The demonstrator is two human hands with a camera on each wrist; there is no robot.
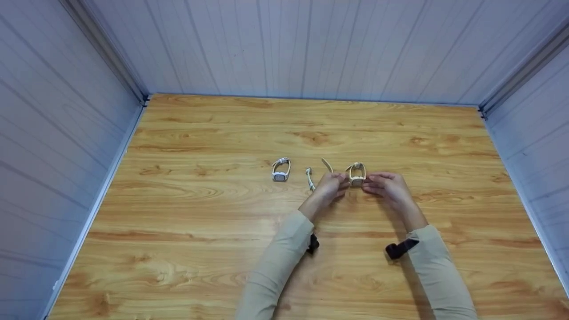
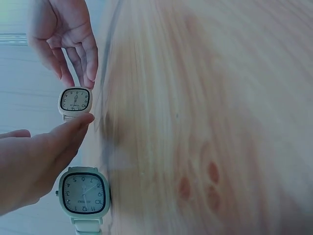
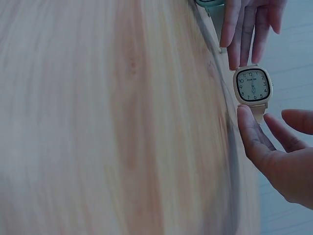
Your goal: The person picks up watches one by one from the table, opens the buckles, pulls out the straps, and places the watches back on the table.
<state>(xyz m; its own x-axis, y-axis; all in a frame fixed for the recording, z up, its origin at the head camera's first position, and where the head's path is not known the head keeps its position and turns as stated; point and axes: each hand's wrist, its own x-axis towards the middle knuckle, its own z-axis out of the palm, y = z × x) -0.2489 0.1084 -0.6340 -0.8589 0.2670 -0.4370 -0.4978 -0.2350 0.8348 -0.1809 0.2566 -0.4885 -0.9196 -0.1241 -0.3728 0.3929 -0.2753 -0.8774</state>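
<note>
A cream wristwatch [image 1: 356, 180] with a squarish face stands on the table, its strap closed in a loop behind the face. On one side of it is my left hand [image 1: 328, 186], with straight fingers right at its edge. From the other side my right hand [image 1: 389, 186] reaches in, fingertips at the watch, fingers extended. Both wrist views show the watch face [image 3: 253, 85] between the two sets of fingertips. Beside my left hand lie a pale strap piece [image 1: 310, 178] and a beige strap end [image 1: 327, 165], partly hidden by the hand.
Another looped watch [image 1: 280, 177] stands further left on the wooden table [image 1: 200, 213]. A mint-green watch [image 2: 84, 193] is close below the left hand in the left wrist view. Pale panel walls [image 1: 284, 49] enclose the table at the back and sides.
</note>
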